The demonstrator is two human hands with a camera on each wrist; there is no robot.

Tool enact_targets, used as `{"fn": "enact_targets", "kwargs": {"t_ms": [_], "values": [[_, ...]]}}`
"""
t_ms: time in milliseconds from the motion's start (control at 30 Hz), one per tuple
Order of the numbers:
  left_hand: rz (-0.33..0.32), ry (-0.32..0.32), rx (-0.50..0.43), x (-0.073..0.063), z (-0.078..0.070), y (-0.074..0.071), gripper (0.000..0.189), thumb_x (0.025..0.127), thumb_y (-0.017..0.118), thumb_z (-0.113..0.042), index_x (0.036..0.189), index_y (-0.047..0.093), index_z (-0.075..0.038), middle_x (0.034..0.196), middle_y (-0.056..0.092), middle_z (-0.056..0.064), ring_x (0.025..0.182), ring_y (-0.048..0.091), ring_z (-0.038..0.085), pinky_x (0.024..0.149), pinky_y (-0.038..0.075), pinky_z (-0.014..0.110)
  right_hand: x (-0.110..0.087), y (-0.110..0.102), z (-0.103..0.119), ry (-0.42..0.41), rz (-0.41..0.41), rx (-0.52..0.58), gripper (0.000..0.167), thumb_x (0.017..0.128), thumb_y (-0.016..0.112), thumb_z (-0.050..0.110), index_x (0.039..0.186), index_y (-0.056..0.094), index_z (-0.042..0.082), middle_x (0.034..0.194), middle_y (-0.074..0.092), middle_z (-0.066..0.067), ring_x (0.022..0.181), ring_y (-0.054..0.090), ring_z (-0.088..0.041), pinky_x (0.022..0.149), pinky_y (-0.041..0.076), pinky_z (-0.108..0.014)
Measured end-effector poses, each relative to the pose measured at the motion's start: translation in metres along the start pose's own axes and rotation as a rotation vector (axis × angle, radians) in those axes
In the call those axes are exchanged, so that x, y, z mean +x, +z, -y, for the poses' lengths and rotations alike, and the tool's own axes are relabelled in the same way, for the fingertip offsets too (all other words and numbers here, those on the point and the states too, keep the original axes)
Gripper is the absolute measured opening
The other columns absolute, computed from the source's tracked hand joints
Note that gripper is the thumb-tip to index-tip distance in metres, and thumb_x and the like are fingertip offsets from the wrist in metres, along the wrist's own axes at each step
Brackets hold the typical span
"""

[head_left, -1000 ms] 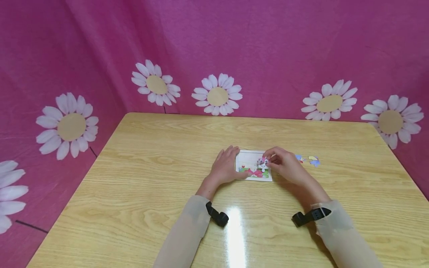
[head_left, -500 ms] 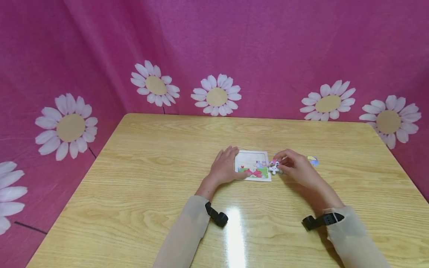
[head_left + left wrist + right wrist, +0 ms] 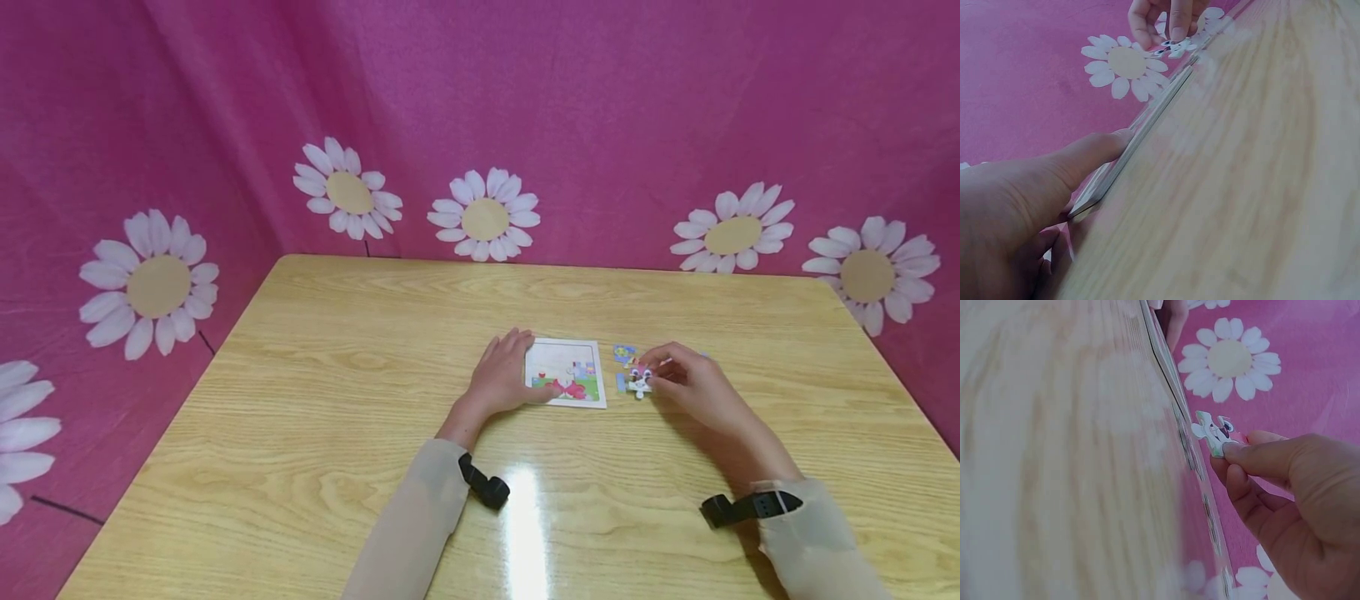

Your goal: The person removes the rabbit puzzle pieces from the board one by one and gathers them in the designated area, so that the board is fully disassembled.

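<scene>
In the head view a white-framed puzzle board [image 3: 540,352] lies on the table, with several pieces fitted along its lower part and right side. My left hand [image 3: 501,375] rests at the board's left edge, fingers fairly straight and thumb laid over the near edge; the left wrist view shows that thumb [image 3: 1094,153] on top of the frame. My right hand [image 3: 693,387] pinches a puzzle piece [image 3: 640,381] with a white-and-pink animal face between thumb and fingers. In the right wrist view this piece [image 3: 1213,433] is held tilted, its knob standing out.
Right of the board lie loose puzzle pieces, among them a blue one with a yellow flower [image 3: 624,353] and a plain blue one [image 3: 620,382]. Others are partly hidden by the right hand. A pink flowered curtain [image 3: 600,125] stands behind the wooden table [image 3: 360,350].
My right hand has carried the animal-face piece from over the board's right side out to the right, over the loose pieces. The left hand has stayed at the board.
</scene>
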State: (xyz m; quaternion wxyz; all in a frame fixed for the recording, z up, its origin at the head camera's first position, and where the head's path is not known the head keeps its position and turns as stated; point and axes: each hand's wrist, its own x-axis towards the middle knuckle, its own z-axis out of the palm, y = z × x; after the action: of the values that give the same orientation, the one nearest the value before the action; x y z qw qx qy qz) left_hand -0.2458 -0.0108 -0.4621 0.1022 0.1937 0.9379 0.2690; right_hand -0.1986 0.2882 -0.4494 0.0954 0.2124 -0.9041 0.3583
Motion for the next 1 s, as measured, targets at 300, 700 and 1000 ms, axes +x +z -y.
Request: {"fn": "enact_targets", "kwargs": {"t_ms": [300,700,1000], "values": [[-0.002,0.003,-0.003,0.0,0.0,0.001,0.097,0.079,0.074,-0.055,0.154,0.029,-0.013,0.164,0.025,0.001,0.155,0.013,0.018,0.129,0.007,0.036,-0.011,-0.011,-0.006,0.05,0.01,-0.024,0.025,0.086,0.068,-0.006,0.109,0.064,0.005,0.097,0.068,-0.01,0.082,0.064,-0.004,0.07,0.053,-0.009],[0.001,0.008,-0.01,0.0,0.001,0.001,0.098,0.079,0.073,-0.056,0.154,0.028,-0.013,0.164,0.024,0.002,0.155,0.011,0.018,0.129,0.007,0.036,-0.02,-0.023,-0.02,0.056,-0.015,-0.05,0.027,0.084,0.068,-0.009,0.109,0.064,0.002,0.095,0.067,-0.011,0.08,0.058,0.01,0.069,0.049,-0.005],[-0.001,0.013,-0.01,0.0,0.001,0.0,0.098,0.08,0.072,-0.057,0.155,0.028,-0.012,0.164,0.024,0.002,0.155,0.011,0.017,0.129,0.006,0.036,-0.021,-0.03,-0.018,0.14,0.017,-0.051,0.022,0.089,0.066,-0.002,0.11,0.064,0.005,0.102,0.067,-0.013,0.082,0.06,0.002,0.071,0.049,-0.004]]}}
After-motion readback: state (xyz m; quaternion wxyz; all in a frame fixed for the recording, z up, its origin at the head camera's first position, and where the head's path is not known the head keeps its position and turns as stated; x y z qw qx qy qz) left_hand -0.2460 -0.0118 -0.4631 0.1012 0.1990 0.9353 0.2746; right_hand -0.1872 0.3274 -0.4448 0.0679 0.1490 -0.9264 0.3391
